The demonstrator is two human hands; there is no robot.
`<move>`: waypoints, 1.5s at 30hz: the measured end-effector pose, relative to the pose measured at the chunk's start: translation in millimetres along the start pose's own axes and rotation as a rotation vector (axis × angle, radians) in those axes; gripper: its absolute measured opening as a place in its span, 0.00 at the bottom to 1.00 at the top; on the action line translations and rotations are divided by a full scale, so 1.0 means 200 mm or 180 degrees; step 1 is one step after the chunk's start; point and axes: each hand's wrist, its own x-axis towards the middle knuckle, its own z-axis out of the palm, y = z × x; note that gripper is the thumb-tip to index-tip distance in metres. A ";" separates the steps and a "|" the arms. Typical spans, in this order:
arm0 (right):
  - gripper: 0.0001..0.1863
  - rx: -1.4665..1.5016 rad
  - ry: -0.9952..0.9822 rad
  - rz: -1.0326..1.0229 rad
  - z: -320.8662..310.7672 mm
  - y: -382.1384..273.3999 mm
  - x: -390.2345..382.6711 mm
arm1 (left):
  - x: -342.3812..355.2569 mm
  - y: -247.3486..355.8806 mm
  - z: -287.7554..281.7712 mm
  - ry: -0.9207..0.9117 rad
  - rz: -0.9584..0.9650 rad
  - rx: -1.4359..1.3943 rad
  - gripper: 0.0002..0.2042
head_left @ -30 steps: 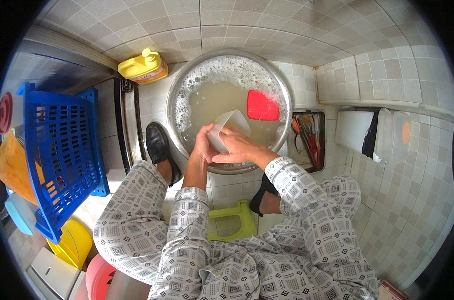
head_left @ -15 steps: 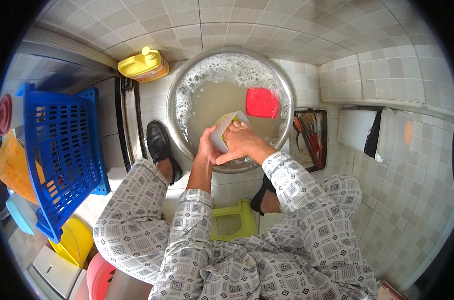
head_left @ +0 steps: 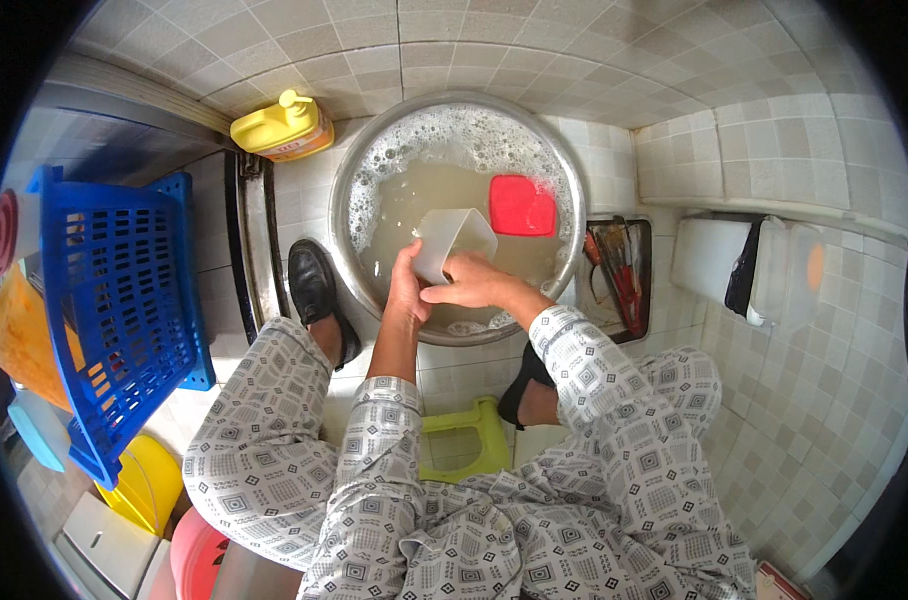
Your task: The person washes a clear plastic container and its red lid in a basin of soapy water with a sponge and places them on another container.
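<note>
Translucent plastic container (head_left: 440,242), tilted over the soapy water (head_left: 411,186) in the metal basin (head_left: 340,200), looks light and fairly stiff, and probably slippery when wet. Of the two hands, the left hand (head_left: 407,290) curls around its near left side, while the right hand (head_left: 477,283) has bent fingers at the opening, their hold hidden; gripping opposite outer walls seems safest.

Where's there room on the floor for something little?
Bare floor tiles show between the yellow bottle, black shoe and metal basin; another patch lies between the basin, tool tray and tiled wall. It's crowded in the basin: left hand, right hand, translucent container and red square thing.
</note>
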 end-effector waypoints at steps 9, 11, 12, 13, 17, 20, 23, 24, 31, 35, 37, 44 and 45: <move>0.21 0.2760 0.1405 -0.0081 0.12 -0.20 -0.01 | 0.02 -0.02 0.01 -0.0205 0.0607 -0.0649 0.27; 0.20 0.1746 0.1649 -0.0024 0.14 -0.26 -0.08 | 0.03 0.02 0.02 -0.0068 0.0711 -0.0743 0.27; 0.17 0.1198 0.1822 -0.0390 0.18 -0.28 -0.11 | 0.03 0.07 0.02 -0.0200 0.0596 -0.0933 0.27; 0.16 0.0063 0.1985 -0.0547 0.20 -0.26 -0.14 | 0.02 0.09 0.02 -0.0166 0.0421 -0.0953 0.28; 0.14 -0.1391 0.2120 -0.1169 0.16 -0.10 -0.17 | -0.02 0.16 0.09 -0.0148 -0.0048 -0.0888 0.32; 0.15 -0.1725 0.2151 -0.1365 0.13 -0.06 -0.19 | 0.01 0.17 0.00 0.0068 -0.0348 -0.0982 0.34; 0.16 -0.1212 0.2372 -0.1337 0.16 0.06 -0.18 | 0.05 0.17 -0.05 -0.0047 -0.0338 -0.0864 0.34; 0.16 -0.0979 0.2581 -0.1331 0.16 0.11 -0.17 | 0.05 0.17 -0.04 0.0012 -0.0330 -0.0770 0.33; 0.14 0.0532 0.3009 0.0403 0.20 0.40 -0.02 | 0.08 0.15 -0.11 0.0134 -0.0508 -0.0926 0.32; 0.20 0.3834 0.2445 0.1170 0.11 0.33 0.07 | 0.05 0.15 -0.15 0.0075 -0.0542 -0.0621 0.32; 0.20 0.4327 0.2543 0.0655 0.05 0.18 0.05 | 0.04 0.16 -0.16 0.0179 -0.0526 -0.0521 0.32; 0.17 0.0925 0.2869 -0.0455 -0.01 0.12 0.04 | 0.03 0.15 -0.02 0.0212 -0.0437 -0.0101 0.33; 0.15 0.0814 0.2907 -0.0432 0.00 0.11 0.05 | 0.03 0.15 -0.05 0.0215 -0.0500 0.0027 0.33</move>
